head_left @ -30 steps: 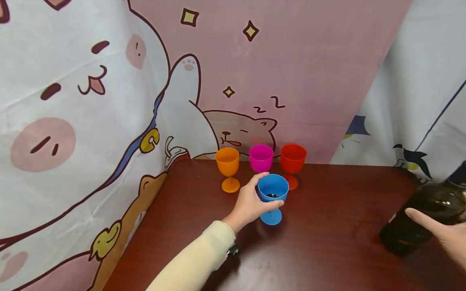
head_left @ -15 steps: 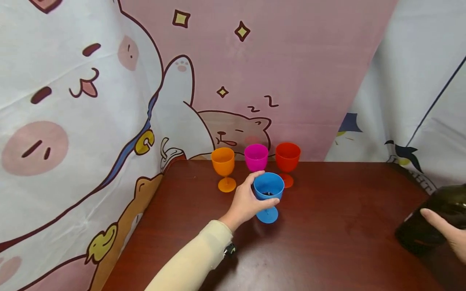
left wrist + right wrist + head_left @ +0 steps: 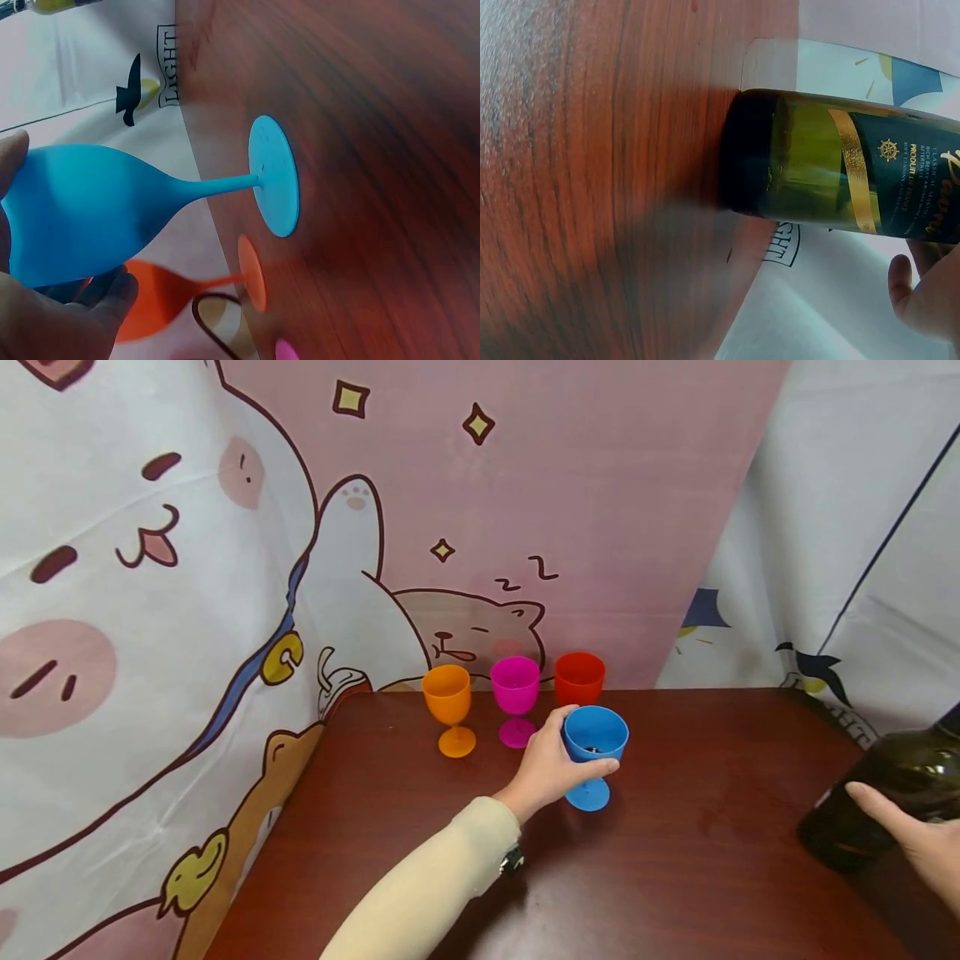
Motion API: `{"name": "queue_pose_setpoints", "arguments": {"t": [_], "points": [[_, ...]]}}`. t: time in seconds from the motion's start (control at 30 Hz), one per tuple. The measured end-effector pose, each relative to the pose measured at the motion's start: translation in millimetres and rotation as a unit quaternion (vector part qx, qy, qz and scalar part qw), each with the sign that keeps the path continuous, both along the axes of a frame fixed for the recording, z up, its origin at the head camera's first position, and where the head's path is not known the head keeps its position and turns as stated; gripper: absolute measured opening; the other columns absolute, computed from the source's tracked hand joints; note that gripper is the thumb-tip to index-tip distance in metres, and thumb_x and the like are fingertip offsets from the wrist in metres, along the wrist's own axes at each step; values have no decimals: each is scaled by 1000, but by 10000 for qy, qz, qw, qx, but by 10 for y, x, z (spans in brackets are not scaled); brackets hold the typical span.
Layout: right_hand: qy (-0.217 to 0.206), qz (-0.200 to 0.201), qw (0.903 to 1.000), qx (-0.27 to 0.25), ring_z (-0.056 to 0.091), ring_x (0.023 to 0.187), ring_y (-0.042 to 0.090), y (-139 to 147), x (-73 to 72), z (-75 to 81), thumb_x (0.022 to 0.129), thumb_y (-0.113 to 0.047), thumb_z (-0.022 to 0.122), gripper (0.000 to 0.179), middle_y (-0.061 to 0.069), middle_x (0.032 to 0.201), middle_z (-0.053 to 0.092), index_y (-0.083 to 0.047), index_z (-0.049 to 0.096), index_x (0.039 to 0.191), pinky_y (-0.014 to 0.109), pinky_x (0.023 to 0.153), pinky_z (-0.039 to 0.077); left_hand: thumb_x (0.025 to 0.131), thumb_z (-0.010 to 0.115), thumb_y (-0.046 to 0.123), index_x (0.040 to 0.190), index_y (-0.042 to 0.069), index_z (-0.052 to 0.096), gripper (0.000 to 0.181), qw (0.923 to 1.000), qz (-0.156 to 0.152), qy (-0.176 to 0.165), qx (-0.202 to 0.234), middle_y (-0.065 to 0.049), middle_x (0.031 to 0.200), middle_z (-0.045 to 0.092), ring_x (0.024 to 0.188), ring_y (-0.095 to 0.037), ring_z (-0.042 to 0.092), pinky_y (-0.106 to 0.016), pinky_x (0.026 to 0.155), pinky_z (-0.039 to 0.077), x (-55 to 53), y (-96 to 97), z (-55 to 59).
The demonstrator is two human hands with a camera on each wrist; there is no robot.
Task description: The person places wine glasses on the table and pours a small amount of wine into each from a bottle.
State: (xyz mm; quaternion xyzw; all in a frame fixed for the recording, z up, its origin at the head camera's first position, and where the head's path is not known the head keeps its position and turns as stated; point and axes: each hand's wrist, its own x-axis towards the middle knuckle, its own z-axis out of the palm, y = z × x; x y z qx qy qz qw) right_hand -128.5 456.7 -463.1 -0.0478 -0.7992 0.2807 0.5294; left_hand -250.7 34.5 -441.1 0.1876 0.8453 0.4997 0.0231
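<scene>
My left hand [image 3: 551, 768] grips a blue plastic goblet [image 3: 596, 727] by its bowl, thumb and fingers on opposite sides. A little dark liquid shows inside it. In the left wrist view the blue goblet [image 3: 90, 210] is sideways in the picture, its foot close to the tabletop; I cannot tell whether they touch. At the right edge, my right hand [image 3: 911, 839] holds a dark green wine bottle [image 3: 877, 785], tilted. The right wrist view shows the bottle [image 3: 817, 157] with its gold-banded label and some liquid near its base; that hand is partly cut off.
An orange goblet [image 3: 448, 695], a magenta goblet [image 3: 516, 685] and a red goblet [image 3: 579, 677] stand along the back of the brown wooden table [image 3: 697, 860]. The red one is partly hidden behind the blue one. A printed cloth [image 3: 600, 485] hangs right behind the table.
My left hand has carried the blue goblet to the right, from before the magenta goblet to before the red one. The bottle stays in my right hand at the right, shifting slightly.
</scene>
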Motion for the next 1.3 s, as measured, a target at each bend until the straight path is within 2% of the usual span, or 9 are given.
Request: {"name": "queue_pose_setpoints", "arguments": {"t": [0.17, 0.33, 0.57, 0.77, 0.83, 0.93, 1.07, 1.17, 1.3], "points": [[179, 248, 9994, -164, 37, 156, 11, -31, -22, 10, 61, -97, 72, 140, -6, 170, 38, -7, 38, 164, 18, 128, 25, 82, 89, 53, 153, 26, 50, 85, 10000, -2, 77, 3, 7, 140, 66, 124, -13, 64, -32, 94, 60, -83, 277, -12], [245, 537, 9979, -276, 39, 153, 11, -55, 4, 15, 63, -90, 79, 135, -4, 169, 39, -5, 41, 162, 16, 126, 27, 83, 87, 56, 149, 22, 57, 80, 9991, 343, 207, -155, 6, 136, 71, 120, -14, 67, -33, 95, 61, -117, 514, -7], [-22, 855, 9928, -837, 51, 129, -9, -95, 49, -18, 76, -49, 93, 100, -23, 150, 50, -17, 48, 159, 7, 112, 36, 88, 82, 58, 154, 21, 53, 82, 9950, 982, -137, -103, -1, 141, 64, 129, -18, 57, -44, 99, 59, -100, 748, 22], [-100, 1383, 9843, -1093, 62, 108, -11, -136, 23, -5, 74, 4, 89, 76, -25, 125, 66, 3, 60, 145, 3, 92, 45, 90, 82, 53, 156, 19, 49, 81, 9906, 1259, -494, 179, -2, 138, 68, 127, -23, 60, -51, 103, 58, -103, 847, 45], [-249, 1302, 9847, -1130, 62, 103, -12, -162, 19, -10, 74, 9, 87, 75, -28, 121, 65, 1, 63, 144, 2, 88, 45, 91, 81, 50, 158, 18, 47, 82, 9900, 1282, -558, 193, -3, 129, 72, 121, -23, 62, -49, 102, 59, -105, 864, 42], [-432, 1150, 9848, -1226, 61, 99, -14, -183, 16, -17, 71, 15, 84, 77, -31, 117, 64, -3, 63, 144, 1, 84, 44, 93, 81, 48, 161, 15, 42, 85, 9900, 1221, -684, 187, -4, 119, 74, 119, -22, 61, -46, 99, 59, -93, 887, 43], [-350, 1171, 9853, -1190, 62, 101, -14, -147, -16, -8, 71, 14, 85, 77, -31, 118, 65, 3, 62, 143, 1, 86, 44, 94, 79, 48, 165, 15, 35, 90, 9910, 951, -913, 231, -1, 136, 72, 132, -23, 59, -44, 105, 58, -70, 903, 54], [-270, 1249, 9848, -1177, 62, 103, -12, -124, -44, -20, 72, 14, 85, 78, -29, 120, 66, 5, 59, 145, 1, 87, 44, 95, 78, 48, 166, 16, 33, 90, 9922, 620, -1052, 256, 4, 149, 65, 133, -21, 63, -40, 107, 58, -49, 861, 48], [-498, 1043, 9859, -1213, 60, 100, -14, -146, -47, -75, 71, 15, 85, 80, -31, 118, 63, -5, 63, 145, 1, 85, 42, 95, 77, 49, 167, 17, 33, 90, 9950, 125, -987, 24, 7, 156, 61, 133, -21, 65, -35, 108, 58, -1, 669, -20]]}}
